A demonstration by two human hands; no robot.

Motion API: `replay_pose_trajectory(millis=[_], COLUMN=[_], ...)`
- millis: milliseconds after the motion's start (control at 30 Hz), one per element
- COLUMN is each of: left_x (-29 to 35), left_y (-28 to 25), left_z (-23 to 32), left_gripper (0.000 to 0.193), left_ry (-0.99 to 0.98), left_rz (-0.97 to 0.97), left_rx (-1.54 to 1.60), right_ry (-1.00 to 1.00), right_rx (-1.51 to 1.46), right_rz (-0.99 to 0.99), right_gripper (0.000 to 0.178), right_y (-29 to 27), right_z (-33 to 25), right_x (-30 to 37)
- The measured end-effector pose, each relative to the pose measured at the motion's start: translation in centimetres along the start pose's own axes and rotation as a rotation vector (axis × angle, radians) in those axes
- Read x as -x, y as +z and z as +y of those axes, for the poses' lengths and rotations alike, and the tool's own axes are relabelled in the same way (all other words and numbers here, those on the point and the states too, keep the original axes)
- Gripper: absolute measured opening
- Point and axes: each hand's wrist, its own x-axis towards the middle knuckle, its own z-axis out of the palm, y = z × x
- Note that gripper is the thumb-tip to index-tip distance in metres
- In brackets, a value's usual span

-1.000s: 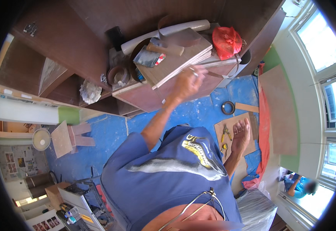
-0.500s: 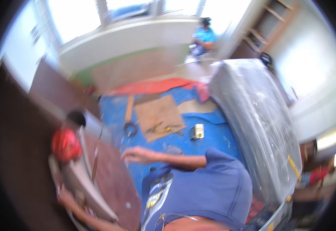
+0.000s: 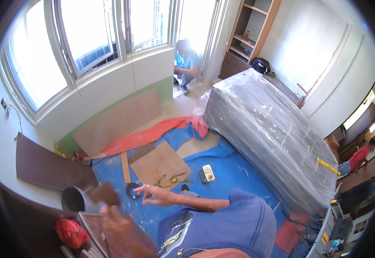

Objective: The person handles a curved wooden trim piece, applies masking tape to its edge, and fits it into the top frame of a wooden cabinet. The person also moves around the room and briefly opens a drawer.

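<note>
My left hand (image 3: 115, 221) is smeared by motion at the lower left, over a reddish-brown panel (image 3: 131, 232). A small flat brown piece (image 3: 105, 194), also blurred, stands at its fingers and appears held by them. My right hand (image 3: 159, 195) reaches out in front of my blue shirt, holding nothing, with its fingers stretched and apart. Beyond its fingertips a dark roll of tape or ring (image 3: 132, 190) lies on the blue floor sheet (image 3: 235, 189). A red plastic bag (image 3: 71, 233) sits left of my left hand, below a dark round bin-like cylinder (image 3: 73, 199).
A brown board (image 3: 159, 161) lies ahead with several hand tools (image 3: 170, 180) at its near edge. A yellow-and-black box (image 3: 207, 173) stands right of it. A large plastic-wrapped piece (image 3: 273, 137) fills the right. One person (image 3: 186, 62) crouches by the doorway; another (image 3: 359, 157) is far right.
My left hand has risen and come rightward, now with the brown piece at its fingers. My right arm stays stretched out. The view has shifted, showing more of the windows.
</note>
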Motion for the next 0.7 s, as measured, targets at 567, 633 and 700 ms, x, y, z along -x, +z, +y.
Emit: replay_pose_trajectory(millis=[567,633,700], left_x=[-16.8,-17.5,-17.9], left_y=[33.0,37.2,41.8], left_z=[22.2,22.6,23.4], left_gripper=[0.052,0.048,0.036], left_ry=[0.328,0.292,0.233], left_rz=[-0.632,-0.757,-0.838], left_rx=[0.634,0.722,0.833], right_ry=[0.095,0.104,0.128], right_rx=[-0.167,-0.211,-0.039], right_rz=[0.494,0.620,0.650], right_gripper=[0.026,0.024,0.026], right_y=[-35.9,-37.8,-39.9], right_z=[-5.0,-5.2,-5.2], right_x=[-2.5,-3.2,-4.1])
